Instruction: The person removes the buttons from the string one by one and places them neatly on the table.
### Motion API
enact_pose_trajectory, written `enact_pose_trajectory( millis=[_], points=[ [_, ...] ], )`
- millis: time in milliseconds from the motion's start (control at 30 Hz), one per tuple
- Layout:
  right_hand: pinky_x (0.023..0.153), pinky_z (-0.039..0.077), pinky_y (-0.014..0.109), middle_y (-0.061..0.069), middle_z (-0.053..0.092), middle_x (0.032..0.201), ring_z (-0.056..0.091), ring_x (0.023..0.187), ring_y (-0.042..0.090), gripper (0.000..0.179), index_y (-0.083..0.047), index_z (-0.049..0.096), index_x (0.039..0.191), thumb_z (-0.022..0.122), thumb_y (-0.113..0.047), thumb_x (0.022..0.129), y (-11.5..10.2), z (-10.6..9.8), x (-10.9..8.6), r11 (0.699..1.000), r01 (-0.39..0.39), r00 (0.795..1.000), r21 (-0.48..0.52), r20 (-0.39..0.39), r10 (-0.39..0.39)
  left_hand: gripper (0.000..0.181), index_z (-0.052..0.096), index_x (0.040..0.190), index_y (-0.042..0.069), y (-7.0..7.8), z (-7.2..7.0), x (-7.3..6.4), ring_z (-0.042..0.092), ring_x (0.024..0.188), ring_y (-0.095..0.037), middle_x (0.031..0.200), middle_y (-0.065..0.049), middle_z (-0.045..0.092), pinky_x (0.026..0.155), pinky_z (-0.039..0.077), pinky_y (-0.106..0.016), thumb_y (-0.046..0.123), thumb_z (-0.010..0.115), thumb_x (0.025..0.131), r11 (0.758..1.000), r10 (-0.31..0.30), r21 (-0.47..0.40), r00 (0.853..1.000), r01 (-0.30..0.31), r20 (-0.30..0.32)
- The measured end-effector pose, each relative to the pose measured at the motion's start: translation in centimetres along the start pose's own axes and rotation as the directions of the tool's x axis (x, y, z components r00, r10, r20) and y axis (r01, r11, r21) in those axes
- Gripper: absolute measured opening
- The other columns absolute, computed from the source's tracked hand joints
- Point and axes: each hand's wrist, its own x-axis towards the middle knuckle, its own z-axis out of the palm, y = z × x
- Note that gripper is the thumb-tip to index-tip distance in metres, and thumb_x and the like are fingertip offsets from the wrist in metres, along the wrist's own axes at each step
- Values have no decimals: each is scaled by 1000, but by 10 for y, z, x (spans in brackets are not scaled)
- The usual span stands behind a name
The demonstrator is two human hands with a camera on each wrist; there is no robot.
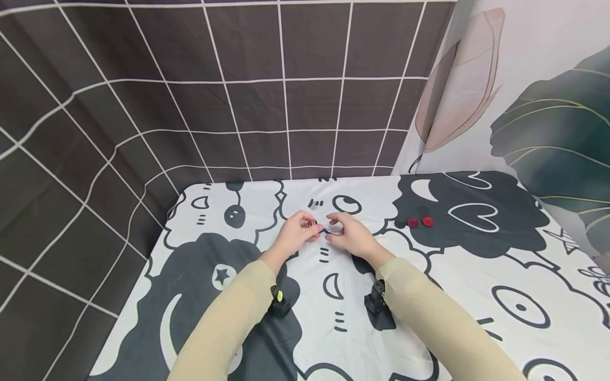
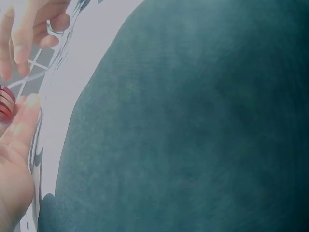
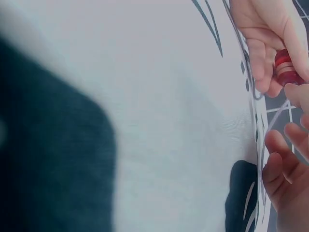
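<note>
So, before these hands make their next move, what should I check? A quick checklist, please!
1. Stack of red discs held: ok, the left hand pinches it.
2. Right hand free to help: ok, it holds nothing.
3. Right fingertips touching the stack: cannot tell; they are close, but the views don't settle contact.
4. All red discs in hand: not ok, a dark red disc and a bright red disc lie on the patterned cloth.
5. Stack count: cannot tell, fingers cover part.
</note>
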Motion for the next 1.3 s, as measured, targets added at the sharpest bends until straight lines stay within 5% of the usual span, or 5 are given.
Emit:
enact_pose_trajectory(
  millis=[767,1300],
  points=[
    [57,44,27,5,64,109,52,63,9,41,-10,58,122,70,-20,83,-11,8,5,999,15,1000,50,-7,-15,28,55,102,2,0,-1,1,67,73,-15,88,-9,65,67,55,-26,20,70,86,999,21,49,1000,-22,18],
    [58,43,27,1,65,103,50,64,10,31,-13,64,113,67,-17,83,-13,11,6,997,20,999,70,-26,-19,30,56,102,5,-2,0,2,66,70,-14,83,-7,64,65,54,-25,23,72,84,993,22,114,999,-25,33]
  ],
)
